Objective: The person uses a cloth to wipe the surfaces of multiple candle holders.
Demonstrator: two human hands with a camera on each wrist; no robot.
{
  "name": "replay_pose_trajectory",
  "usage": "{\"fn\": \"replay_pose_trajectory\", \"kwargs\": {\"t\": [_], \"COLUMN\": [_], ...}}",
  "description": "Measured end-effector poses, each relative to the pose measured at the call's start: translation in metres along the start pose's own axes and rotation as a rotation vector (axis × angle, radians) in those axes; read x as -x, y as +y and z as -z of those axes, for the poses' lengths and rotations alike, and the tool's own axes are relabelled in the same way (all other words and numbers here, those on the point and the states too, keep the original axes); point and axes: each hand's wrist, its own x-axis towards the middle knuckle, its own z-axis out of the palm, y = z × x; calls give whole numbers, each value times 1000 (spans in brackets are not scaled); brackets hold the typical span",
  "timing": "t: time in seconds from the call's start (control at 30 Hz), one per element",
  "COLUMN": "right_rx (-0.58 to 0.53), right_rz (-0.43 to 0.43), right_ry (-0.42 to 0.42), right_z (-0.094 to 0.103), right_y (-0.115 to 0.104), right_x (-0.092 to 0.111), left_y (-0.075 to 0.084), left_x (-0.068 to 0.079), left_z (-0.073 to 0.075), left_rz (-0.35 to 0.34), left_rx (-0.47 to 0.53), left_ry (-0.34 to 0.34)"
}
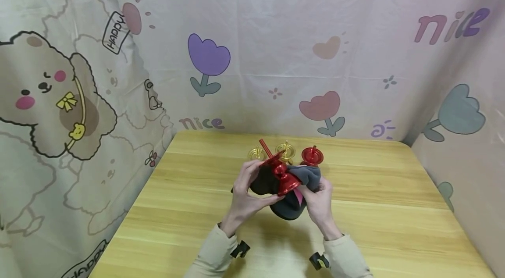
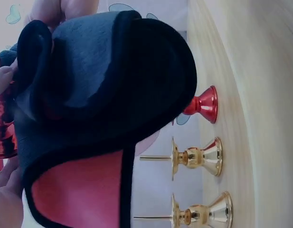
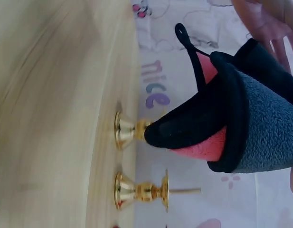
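Observation:
A shiny red candlestick [image 1: 281,172] is held up over the table, tilted, its spike pointing to the upper left. My left hand [image 1: 245,190] grips it, fingers by the drip plate and thumb at the flared base. My right hand [image 1: 318,201] pinches a dark grey cleaning cloth [image 1: 288,208] with black edging and a pink side against the candlestick's base. Folds of this cloth [image 2: 89,128] fill much of the left wrist view and hide part of the candlestick. In the right wrist view, a black loop dangles from the cloth [image 3: 269,123].
Behind the hands stand two gold candlesticks [image 1: 286,151] and another red one [image 1: 312,155], all upright near the table's back edge. A printed curtain [image 1: 268,50] hangs behind the wooden table [image 1: 177,225]. Black wrist mounts [image 1: 240,249] sit by both sleeves.

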Motion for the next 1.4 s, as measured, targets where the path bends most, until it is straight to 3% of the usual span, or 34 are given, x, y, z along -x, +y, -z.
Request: {"fn": "replay_pose_trajectory", "kwargs": {"t": [0.17,0.33,0.5,0.73,1.0,1.23,1.4], "right_rx": [219,351,404,359,345,299,289], "right_rz": [18,-89,-184,-297,-326,-338,-344], "right_ry": [-28,43,75,74,67,78,62], "right_z": [11,23,35,45,57,63,63], "right_y": [-1,-4,-5,-9,-10,-9,-8], "right_x": [-1,0,2,1,2,3,4], "left_y": [0,1,-3,-17,-43,-82,-99], "left_x": [2,-3,-5,3,12,26,32], "left_z": [2,12,27,45,72,86,90], "left_rz": [26,55,46,50,44,124,172], "left_rx": [-72,-114,-242,-448,-723,-891,-974], "left_ry": [12,35,9,-88,-172,-282,-360]}}
